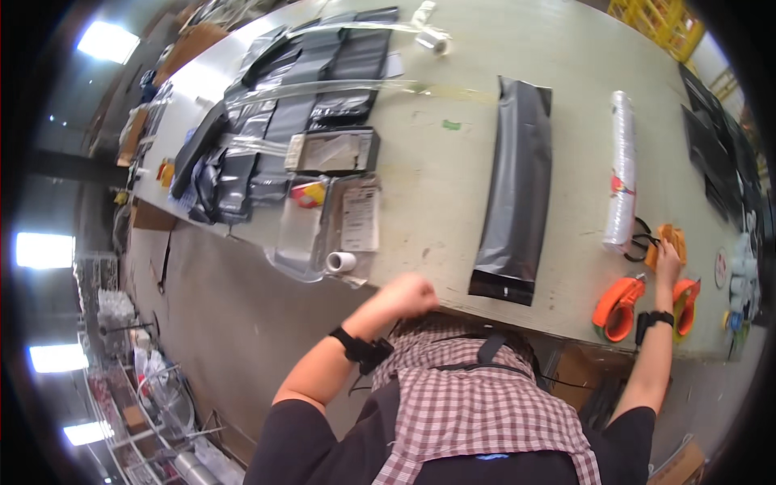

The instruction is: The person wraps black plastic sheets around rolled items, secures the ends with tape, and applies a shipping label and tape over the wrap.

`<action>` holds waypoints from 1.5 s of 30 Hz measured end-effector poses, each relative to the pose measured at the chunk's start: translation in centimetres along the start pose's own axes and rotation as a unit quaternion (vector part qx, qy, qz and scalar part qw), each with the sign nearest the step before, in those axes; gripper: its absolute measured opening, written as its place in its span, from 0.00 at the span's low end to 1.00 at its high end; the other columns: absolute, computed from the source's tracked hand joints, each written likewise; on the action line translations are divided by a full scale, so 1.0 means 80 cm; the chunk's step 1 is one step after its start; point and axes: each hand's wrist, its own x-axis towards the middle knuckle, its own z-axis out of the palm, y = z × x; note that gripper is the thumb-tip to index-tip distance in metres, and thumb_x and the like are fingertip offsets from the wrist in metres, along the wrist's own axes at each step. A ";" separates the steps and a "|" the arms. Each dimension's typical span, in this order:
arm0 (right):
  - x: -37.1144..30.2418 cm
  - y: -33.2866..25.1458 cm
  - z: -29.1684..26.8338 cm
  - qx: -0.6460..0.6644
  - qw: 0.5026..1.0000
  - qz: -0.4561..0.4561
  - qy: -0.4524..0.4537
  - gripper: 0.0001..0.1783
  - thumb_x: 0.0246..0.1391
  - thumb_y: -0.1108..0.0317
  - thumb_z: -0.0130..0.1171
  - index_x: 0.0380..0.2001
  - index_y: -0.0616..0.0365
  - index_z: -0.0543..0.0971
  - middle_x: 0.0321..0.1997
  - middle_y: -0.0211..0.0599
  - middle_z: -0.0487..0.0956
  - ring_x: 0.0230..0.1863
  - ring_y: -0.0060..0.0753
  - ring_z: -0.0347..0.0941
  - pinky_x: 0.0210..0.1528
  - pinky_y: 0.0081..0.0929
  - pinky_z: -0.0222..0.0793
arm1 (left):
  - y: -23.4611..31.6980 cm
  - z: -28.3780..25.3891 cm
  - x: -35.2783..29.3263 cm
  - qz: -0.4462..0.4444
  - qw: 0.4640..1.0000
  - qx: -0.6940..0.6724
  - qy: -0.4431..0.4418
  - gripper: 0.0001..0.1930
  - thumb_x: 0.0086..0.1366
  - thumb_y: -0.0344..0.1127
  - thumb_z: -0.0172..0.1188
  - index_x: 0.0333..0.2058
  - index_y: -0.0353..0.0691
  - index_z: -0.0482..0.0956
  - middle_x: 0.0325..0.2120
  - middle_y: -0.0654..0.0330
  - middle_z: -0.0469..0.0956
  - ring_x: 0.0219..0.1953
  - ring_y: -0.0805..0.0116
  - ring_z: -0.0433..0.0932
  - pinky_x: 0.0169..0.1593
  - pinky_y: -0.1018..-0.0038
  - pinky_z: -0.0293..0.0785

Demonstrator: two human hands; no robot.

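Observation:
My left hand (414,294) is curled into a fist just off the near edge of the pale table (436,153), and nothing shows in it. It is nearest a small white tape roll (340,261) and the lower end of a long black bag (516,190). My right hand (668,259) reaches far right and lies on a small orange item (672,237) beside black-handled scissors (640,242). I cannot tell whether its fingers grip the item. Two orange tape dispensers (617,308) (688,304) stand on either side of that wrist.
A sleeved stack of clear cups (621,166) lies right of the black bag. Clear pouches with papers (327,222) and a pile of dark bags (283,105) fill the table's left part. A tape roll (437,39) sits at the far side. Wire shelving (137,404) stands on the floor at the lower left.

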 end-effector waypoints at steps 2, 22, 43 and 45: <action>-0.007 0.005 -0.005 0.016 0.999 -0.017 -0.023 0.17 0.55 0.61 0.50 0.41 0.62 0.75 0.36 0.48 0.76 0.39 0.47 0.72 0.40 0.34 0.67 | -0.060 -0.072 -0.008 -0.045 0.973 -0.010 0.225 0.10 0.53 0.39 0.60 0.26 0.38 0.80 0.22 0.55 0.79 0.25 0.70 0.77 0.31 0.73 0.72; -0.235 -0.330 -0.156 0.280 0.956 -0.085 -0.038 0.07 0.48 0.74 0.57 0.26 0.68 0.71 0.22 0.38 0.70 0.25 0.29 0.67 0.31 0.23 0.63 | -0.188 -0.251 -0.007 -0.190 0.876 0.214 0.387 0.12 0.41 0.37 0.69 0.24 0.37 0.79 0.25 0.52 0.77 0.32 0.57 0.76 0.37 0.66 0.71; -0.263 -0.420 -0.121 0.444 0.857 -0.050 -0.257 0.09 0.49 0.71 0.58 0.25 0.69 0.76 0.23 0.38 0.77 0.26 0.22 0.71 0.30 0.18 0.65 | -0.207 -0.150 -0.061 -0.153 0.878 0.016 0.454 0.17 0.48 0.45 0.65 0.26 0.33 0.81 0.20 0.52 0.78 0.23 0.57 0.78 0.30 0.69 0.72; -0.268 -0.419 -0.114 0.456 0.837 -0.032 -0.301 0.09 0.49 0.71 0.58 0.26 0.69 0.76 0.23 0.38 0.77 0.25 0.23 0.71 0.30 0.20 0.66 | -0.207 -0.149 -0.057 -0.172 0.865 0.052 0.468 0.18 0.48 0.47 0.63 0.24 0.34 0.81 0.19 0.51 0.77 0.23 0.55 0.77 0.31 0.68 0.72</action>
